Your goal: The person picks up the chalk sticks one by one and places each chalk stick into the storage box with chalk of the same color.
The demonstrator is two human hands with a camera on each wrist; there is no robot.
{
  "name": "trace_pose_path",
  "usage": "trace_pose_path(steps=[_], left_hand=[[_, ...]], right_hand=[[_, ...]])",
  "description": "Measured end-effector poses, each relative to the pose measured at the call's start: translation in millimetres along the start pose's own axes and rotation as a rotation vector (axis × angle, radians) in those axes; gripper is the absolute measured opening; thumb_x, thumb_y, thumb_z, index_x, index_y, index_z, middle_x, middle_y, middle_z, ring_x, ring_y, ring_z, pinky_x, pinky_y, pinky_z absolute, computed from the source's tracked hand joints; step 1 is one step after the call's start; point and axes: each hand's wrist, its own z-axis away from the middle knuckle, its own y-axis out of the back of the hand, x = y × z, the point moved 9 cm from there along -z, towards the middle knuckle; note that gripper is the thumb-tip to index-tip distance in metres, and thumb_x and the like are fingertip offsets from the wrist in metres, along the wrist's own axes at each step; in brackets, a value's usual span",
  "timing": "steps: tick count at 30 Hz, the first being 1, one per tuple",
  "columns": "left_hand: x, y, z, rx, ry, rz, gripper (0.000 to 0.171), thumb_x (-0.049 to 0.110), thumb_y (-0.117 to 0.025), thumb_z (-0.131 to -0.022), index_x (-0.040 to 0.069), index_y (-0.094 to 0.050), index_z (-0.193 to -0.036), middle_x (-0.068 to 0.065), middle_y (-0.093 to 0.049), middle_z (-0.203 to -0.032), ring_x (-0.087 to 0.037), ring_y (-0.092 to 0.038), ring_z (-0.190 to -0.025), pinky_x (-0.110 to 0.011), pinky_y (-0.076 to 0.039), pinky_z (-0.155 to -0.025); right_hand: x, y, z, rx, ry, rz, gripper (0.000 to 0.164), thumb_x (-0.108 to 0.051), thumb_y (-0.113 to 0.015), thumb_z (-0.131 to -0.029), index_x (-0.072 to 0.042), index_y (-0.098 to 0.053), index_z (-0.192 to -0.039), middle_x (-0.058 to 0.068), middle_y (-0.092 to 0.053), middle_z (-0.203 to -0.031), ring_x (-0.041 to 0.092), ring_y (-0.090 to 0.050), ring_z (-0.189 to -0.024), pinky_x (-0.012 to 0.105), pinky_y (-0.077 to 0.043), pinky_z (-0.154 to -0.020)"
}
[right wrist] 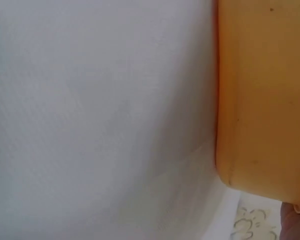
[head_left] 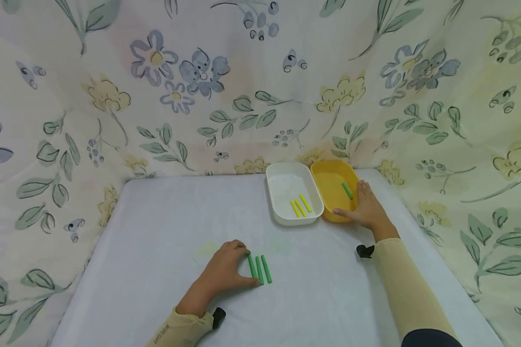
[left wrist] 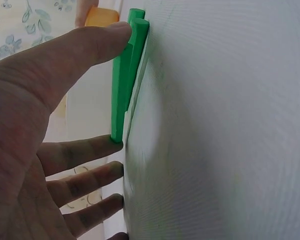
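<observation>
Three green sticks [head_left: 266,269], short and crayon-like, lie side by side on the white cloth in the head view. My left hand [head_left: 226,270] pinches the leftmost green stick [left wrist: 121,95] lengthwise, thumb at one end and index fingertip at the other; its other fingers reach down to the cloth. Another green stick shows behind it in the left wrist view. My right hand [head_left: 366,207] holds the near right corner of an orange tray [head_left: 330,168], thumb at the near rim and fingers along the right side. One green stick [head_left: 347,190] lies inside that tray.
A white tray [head_left: 282,173] stands against the orange one on its left, with three yellow sticks [head_left: 301,207] inside. A floral curtain [head_left: 243,86] rises behind the table and along both sides. Faint yellow and green smudges mark the white cloth [head_left: 165,226].
</observation>
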Motion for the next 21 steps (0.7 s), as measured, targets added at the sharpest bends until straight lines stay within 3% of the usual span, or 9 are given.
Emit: trace_pose_path(steps=[6, 12, 21], left_hand=[[-3.2, -0.9, 1.9, -0.001, -0.008, -0.004, 0.076, 0.058, -0.093, -0.073, 0.007, -0.075, -0.126, -0.006, -0.066, -0.13, -0.032, -0.059, -0.128, -0.053, -0.052, -0.108], [-1.7, 0.7, 2.1, -0.004, -0.007, -0.022, 0.075, 0.058, -0.093, -0.073, 0.007, -0.075, -0.125, -0.007, -0.066, -0.131, -0.032, -0.059, -0.129, -0.053, -0.051, -0.11], [1.1, 1.8, 2.9, -0.002, -0.002, -0.016, 0.073, 0.056, -0.093, -0.074, 0.007, -0.074, -0.125, -0.008, -0.066, -0.132, -0.033, -0.059, -0.13, -0.053, -0.05, -0.11]], right_hand=[[10, 6, 0, -0.006, 0.011, -0.048, 0.128, -0.077, -0.056, -0.095, 0.002, 0.017, -0.165, 0.022, 0.021, -0.174, 0.047, 0.012, -0.163, 0.069, -0.004, -0.129], [30, 10, -1, 0.001, -0.061, -0.16, 0.113, -0.077, -0.034, -0.103, 0.002, 0.02, -0.163, 0.024, 0.023, -0.172, 0.048, 0.015, -0.161, 0.069, 0.0, -0.128], [38, 10, -13, -0.024, -0.149, -0.099, 0.123, -0.089, -0.019, -0.096, 0.01, 0.02, -0.16, 0.032, 0.023, -0.168, 0.053, 0.016, -0.159, 0.071, -0.001, -0.127]])
